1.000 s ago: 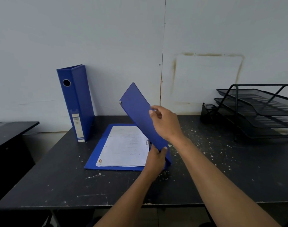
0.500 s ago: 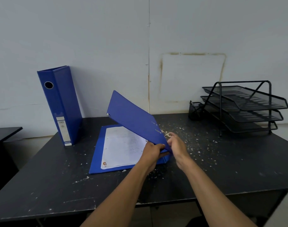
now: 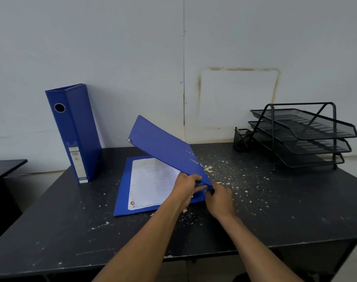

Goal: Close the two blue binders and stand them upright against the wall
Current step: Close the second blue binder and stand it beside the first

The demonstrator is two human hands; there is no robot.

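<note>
One closed blue binder (image 3: 76, 131) stands upright on the black desk (image 3: 275, 216), leaning back against the white wall at the left. A second blue binder (image 3: 163, 147) lies half open in the middle of the desk, its cover raised at a slant over a white sheet of paper (image 3: 151, 182) on the lower half. My left hand (image 3: 186, 188) grips the near corner of the raised cover. My right hand (image 3: 219, 197) holds the binder's spine end just to the right, touching the left hand's fingertips.
A black three-tier mesh letter tray (image 3: 303, 135) stands at the back right, with a small black mesh holder (image 3: 241, 139) beside it. White flecks litter the desk surface. Another dark tabletop edge (image 3: 4, 167) shows at the far left.
The raised cover has dropped lower toward the paper. My right hand moved from the cover's middle down to the spine corner beside my left hand. The view shifted slightly right.
</note>
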